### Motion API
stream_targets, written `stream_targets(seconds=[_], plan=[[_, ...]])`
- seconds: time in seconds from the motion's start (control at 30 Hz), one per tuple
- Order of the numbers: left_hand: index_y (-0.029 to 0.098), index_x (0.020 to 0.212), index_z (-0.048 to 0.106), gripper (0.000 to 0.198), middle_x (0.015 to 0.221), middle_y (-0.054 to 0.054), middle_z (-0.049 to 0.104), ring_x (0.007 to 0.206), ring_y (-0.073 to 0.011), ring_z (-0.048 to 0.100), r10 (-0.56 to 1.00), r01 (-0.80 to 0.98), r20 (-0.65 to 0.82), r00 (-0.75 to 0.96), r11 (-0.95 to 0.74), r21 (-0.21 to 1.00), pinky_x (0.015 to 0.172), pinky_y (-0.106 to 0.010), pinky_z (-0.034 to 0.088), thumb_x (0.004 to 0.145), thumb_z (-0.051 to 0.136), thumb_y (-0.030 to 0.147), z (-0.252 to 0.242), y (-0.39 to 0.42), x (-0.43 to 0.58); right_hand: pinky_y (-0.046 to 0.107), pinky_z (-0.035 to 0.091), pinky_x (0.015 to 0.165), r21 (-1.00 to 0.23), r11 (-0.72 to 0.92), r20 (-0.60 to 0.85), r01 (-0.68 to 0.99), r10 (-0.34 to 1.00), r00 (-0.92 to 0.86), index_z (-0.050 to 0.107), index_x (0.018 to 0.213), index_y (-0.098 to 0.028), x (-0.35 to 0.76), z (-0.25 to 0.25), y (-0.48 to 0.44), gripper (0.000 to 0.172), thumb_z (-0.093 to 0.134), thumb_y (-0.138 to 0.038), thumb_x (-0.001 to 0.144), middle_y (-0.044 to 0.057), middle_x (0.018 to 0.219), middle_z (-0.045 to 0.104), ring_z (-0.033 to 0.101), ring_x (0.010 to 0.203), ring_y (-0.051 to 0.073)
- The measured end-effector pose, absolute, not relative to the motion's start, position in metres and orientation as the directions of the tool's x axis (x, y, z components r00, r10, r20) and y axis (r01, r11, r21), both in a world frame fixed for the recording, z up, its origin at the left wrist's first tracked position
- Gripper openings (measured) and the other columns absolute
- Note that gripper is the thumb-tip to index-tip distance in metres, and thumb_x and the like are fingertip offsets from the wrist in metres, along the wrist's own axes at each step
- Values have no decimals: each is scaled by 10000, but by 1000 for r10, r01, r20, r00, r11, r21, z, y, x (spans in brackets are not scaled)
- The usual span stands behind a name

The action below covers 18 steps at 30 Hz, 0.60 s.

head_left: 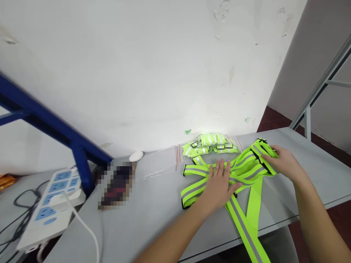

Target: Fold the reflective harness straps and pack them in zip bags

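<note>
Our left hand [219, 184] is lying flat and open, palm down, fingers spread, pressing on the middle of a neon green vest [248, 168] made of straps with grey reflective bands. The vest is lying spread on a grey table [142, 219], right of centre, with two long straps [243, 226] trailing toward us over the near edge. Our right hand [283, 162] is reaching in from the right, its fingers curling around the vest's far right loop and gripping it where black edging is showing.

At the near left, a white and blue power strip [52, 204] is lying with a white cable [85, 228] running from it and black cables [23, 215] beside it. Farther back on the table, a pixelated dark object [116, 184] is lying, with a small white round thing [136, 156] just beyond it.

Behind the vest, a clear bag [161, 164] is lying flat, and beside it a packed bundle [210, 144] of the same green straps is resting by a white wall [150, 73]. A blue frame [79, 160] is crossing at far left, and a grey frame [318, 102] is standing at far right.
</note>
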<state>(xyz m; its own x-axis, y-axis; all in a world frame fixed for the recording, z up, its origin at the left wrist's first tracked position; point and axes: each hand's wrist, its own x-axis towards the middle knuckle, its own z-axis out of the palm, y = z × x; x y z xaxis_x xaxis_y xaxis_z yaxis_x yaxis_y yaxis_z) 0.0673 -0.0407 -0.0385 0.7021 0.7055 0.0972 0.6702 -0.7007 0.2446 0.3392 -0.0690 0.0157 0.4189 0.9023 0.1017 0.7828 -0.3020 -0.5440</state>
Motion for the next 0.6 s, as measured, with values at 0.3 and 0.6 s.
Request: stream_targets(seconds=[0.3, 0.6], plan=[[322, 1489, 259, 603, 1555, -82, 269, 1420, -393, 205, 735, 704, 59, 676, -667, 244, 1094, -659, 195, 946, 229, 582, -49, -36, 76, 300, 441, 608, 60, -331, 55, 942, 943, 328, 487, 1346, -185, 269, -4, -70, 515, 381, -72, 855, 131, 1022, 685, 666, 858, 259], [296, 1476, 307, 580, 1561, -61, 247, 1430, -391, 165, 706, 678, 82, 704, -701, 222, 1087, -692, 175, 959, 208, 540, -51, -38, 75, 348, 491, 736, 59, -324, 76, 944, 945, 319, 367, 1435, -128, 271, -9, -72, 582, 397, -79, 856, 189, 1232, 553, 533, 1095, 312]])
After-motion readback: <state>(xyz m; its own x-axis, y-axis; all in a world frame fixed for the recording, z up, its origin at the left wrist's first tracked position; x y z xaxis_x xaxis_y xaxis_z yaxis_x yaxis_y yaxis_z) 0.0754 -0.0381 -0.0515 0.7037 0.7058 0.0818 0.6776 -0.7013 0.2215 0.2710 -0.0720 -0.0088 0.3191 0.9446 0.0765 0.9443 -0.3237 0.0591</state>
